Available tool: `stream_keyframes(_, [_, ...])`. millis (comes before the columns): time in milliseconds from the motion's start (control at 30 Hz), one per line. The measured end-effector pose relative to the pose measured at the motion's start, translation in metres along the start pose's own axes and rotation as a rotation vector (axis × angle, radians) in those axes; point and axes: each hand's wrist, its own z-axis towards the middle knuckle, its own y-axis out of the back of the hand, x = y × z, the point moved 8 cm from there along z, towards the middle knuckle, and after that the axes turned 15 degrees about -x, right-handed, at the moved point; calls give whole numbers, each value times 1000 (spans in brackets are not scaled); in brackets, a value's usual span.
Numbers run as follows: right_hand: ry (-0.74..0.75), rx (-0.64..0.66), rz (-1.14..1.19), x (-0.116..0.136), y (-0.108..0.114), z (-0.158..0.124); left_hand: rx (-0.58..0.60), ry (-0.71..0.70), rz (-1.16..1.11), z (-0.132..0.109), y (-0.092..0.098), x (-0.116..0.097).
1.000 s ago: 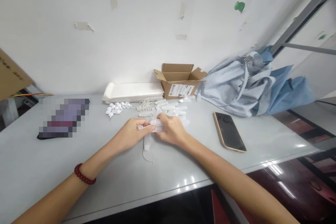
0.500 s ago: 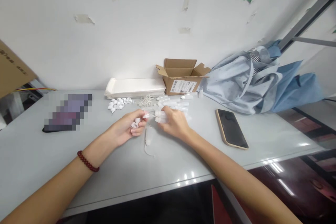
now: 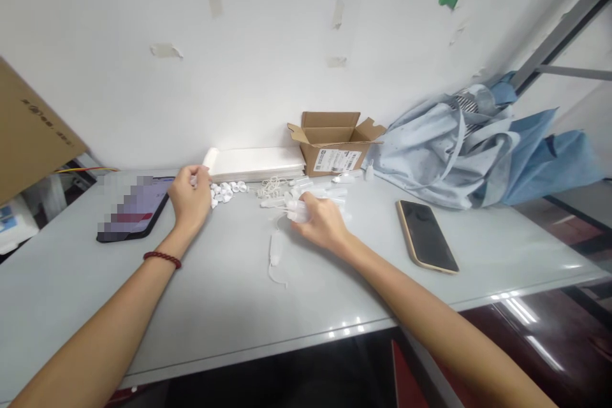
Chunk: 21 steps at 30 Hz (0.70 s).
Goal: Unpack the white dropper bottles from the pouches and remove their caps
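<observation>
My left hand (image 3: pixel 191 199) is raised at the left end of a pile of small white caps (image 3: pixel 228 190), fingers curled with white caps (image 3: pixel 194 181) partly showing between them. My right hand (image 3: pixel 322 222) is wrapped round several translucent plastic tubes (image 3: pixel 297 210), whose thin cords stick out to the left. More clear tubes (image 3: pixel 335 194) lie just behind that hand, and it hides part of them. A single clear tube (image 3: pixel 275 248) with a white cord lies on the table between my hands. Behind it sits a tangle of white cords (image 3: pixel 271 187).
Against the wall are a stack of flat white packets (image 3: pixel 258 162) and an open cardboard box (image 3: pixel 335 152). A phone (image 3: pixel 427 236) lies at the right, another phone (image 3: pixel 136 207) at the left. Blue-grey fabric bags (image 3: pixel 430 146) are heaped at the back right on the grey table (image 3: pixel 215 306).
My left hand has moved left and back, away from the tubes, to the cap pile. My right hand still holds its tubes in nearly the same place. The camera view has shifted slightly.
</observation>
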Motion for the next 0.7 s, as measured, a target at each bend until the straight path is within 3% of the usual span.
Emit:
stream_keyframes(67, [-2, 6, -5, 0, 0, 0, 17, -205, 86, 0, -7, -3])
stream_keyframes(200, [-13, 9, -21, -2, -2, 0, 175, -648, 316, -15, -31, -11])
stream_keyframes(267, [-11, 6, -23, -2, -2, 0, 215, -770, 393, -21, -39, -9])
stream_keyframes(400, [-4, 15, -21, 0, -2, 0, 256, -836, 417, -23, -45, -4])
stream_keyframes(700, [-73, -9, 78, -3, 0, 2, 299, -807, 395, -24, -48, -2])
